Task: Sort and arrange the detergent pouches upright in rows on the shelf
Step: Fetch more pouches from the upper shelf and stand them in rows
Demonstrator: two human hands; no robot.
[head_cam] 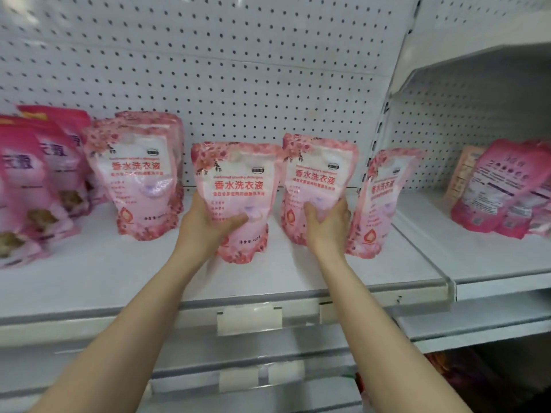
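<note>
I see left hand (205, 226) gripping centre pouch (235, 180); right hand (328, 223) gripping neighbouring pouch (317, 171); both upright, shelf (119, 275) beneath.

A white pegboard (238, 70) forms the back wall; blank price tags (249, 320) hang lower down.

Bright, even light, soft shadows; wide-angle bending at edges; left pouches (26, 180) blurred
</note>
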